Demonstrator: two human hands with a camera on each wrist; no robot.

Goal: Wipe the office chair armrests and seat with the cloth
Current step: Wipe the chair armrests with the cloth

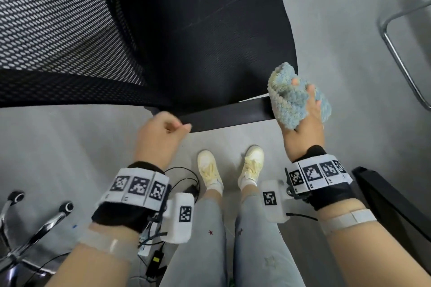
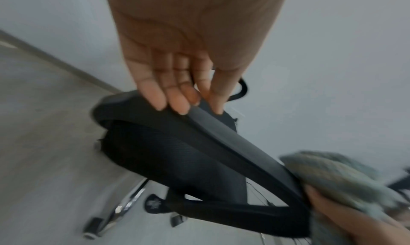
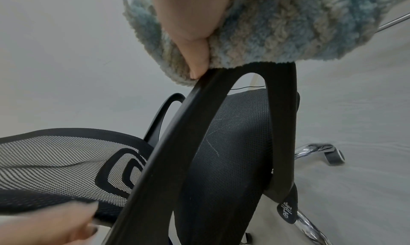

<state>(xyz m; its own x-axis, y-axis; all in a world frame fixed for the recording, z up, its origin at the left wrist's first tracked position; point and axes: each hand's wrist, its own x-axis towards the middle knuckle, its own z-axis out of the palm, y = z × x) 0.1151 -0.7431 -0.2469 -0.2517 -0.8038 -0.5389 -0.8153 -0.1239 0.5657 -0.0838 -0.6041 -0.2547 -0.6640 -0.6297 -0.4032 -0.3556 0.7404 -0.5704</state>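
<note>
Writing is scarce: the white bands on both wrists carry black-and-white square code markers, and a white mark printed on the black bracket under the armrest (image 3: 286, 212) is too blurred to read.

The right hand (image 1: 305, 123) grips a bunched blue-and-cream fluffy cloth (image 1: 293, 98); its fingers (image 1: 311, 91) curl into the pile, and in the right wrist view the thumb presses the cloth against the front end of the near armrest (image 1: 224, 113). The cloth sits on that front end, just beside the front corner of the black mesh seat (image 1: 210, 30).

The left hand (image 1: 161, 133) is at the back end of the same armrest. In the left wrist view its 4 fingers (image 2: 155, 94) are nearly straight and close together, their tips touching the armrest's top edge; it holds nothing.

The mesh backrest (image 1: 58, 18) is to the left. Below, on the grey floor (image 1: 349, 53), are 2 pale shoes (image 1: 208, 165) and a chrome wheeled base (image 1: 35, 228).
</note>
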